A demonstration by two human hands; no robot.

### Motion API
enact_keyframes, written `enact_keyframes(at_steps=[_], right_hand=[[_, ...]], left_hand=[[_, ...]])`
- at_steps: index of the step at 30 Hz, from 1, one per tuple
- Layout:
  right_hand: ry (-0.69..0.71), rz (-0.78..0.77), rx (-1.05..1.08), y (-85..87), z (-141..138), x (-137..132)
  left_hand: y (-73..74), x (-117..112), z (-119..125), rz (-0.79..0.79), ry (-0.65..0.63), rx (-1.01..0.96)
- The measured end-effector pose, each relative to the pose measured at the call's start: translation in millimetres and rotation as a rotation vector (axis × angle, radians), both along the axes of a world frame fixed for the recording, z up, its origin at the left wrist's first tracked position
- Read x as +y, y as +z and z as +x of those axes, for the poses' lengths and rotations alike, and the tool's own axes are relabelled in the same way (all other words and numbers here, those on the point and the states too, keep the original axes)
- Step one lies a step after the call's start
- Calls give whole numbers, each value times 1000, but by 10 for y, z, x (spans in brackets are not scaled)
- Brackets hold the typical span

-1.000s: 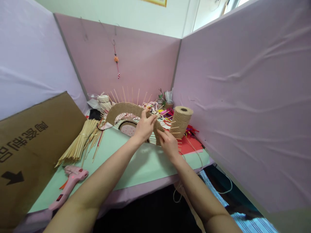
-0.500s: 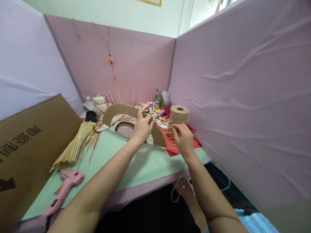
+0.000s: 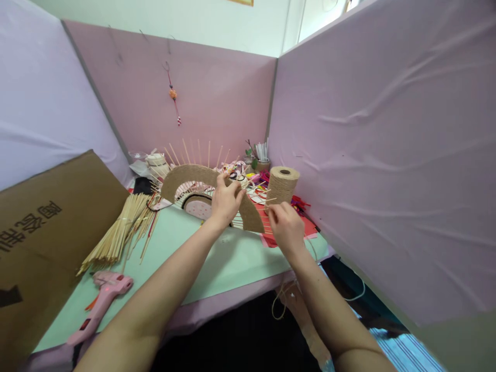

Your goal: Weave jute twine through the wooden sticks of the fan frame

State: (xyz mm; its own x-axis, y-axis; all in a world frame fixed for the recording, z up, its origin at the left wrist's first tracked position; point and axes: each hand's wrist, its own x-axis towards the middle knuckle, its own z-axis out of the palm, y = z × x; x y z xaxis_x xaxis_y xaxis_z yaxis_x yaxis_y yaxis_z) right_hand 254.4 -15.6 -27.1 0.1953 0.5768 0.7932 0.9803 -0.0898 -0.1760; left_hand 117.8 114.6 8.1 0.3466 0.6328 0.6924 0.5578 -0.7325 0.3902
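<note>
A half-ring arch wound in jute twine, with thin bamboo sticks radiating from it, stands upright on the pale green table. My left hand is closed on the arch's right side, near the top. My right hand is pinched shut just right of the arch's lower end, beside its protruding sticks; I cannot make out what it holds. A jute twine spool stands upright just behind my right hand.
A bundle of bamboo sticks lies at the left, a pink glue gun near the front edge, a cardboard sheet leans far left. Craft clutter and red paper fill the back right. Pink partitions wall the desk.
My right hand left the arch's lower end, swung right toward the spool, then came back a little toward the arch. The left hand kept its hold.
</note>
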Motion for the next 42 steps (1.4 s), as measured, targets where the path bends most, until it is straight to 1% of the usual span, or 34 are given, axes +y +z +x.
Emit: enact_keyframes(at_steps=[2,4,6,8,12,14,18,20,22,25,27,30,33,36,39,42], right_hand=[[31,-97,-26,-195,-76,32],[51,-183,-40,-353,-136,105],[60,-226,-43,-443,-180,182],[62,-237,-34,-474,-210,233],[76,-236,1,-481,-237,252],[96,-224,10,-499,-241,248],[151,-169,25,-549,-246,249],[177,-130,30,-569,-248,253],[200,-102,28,-586,-246,257],[211,-99,30,-613,-234,262],[207,-104,35,-635,-217,262],[213,-96,50,-670,-178,246],[234,-82,68,-686,-129,197],[261,-62,100,-652,-69,94],[297,-21,174,-550,15,-59],[269,62,242,-401,127,-205]], left_hand=[[-13,17,3,7,-2,1],[-33,33,-1,21,-8,8],[-62,47,-18,42,-17,15],[-99,57,-49,73,-27,18],[-205,52,-132,133,-54,36],[-264,45,-153,167,-87,72],[-331,42,-103,278,-259,242],[-317,32,-56,298,-297,307],[-268,2,-25,262,-265,346],[-149,-75,-26,134,-201,408],[-66,-122,-40,54,-191,448],[10,-153,-33,-6,-176,463],[8,-151,13,-28,-125,427],[-27,-160,60,-42,-82,389],[-49,-186,79,-44,-75,362],[-51,-210,73,-50,-80,348]])
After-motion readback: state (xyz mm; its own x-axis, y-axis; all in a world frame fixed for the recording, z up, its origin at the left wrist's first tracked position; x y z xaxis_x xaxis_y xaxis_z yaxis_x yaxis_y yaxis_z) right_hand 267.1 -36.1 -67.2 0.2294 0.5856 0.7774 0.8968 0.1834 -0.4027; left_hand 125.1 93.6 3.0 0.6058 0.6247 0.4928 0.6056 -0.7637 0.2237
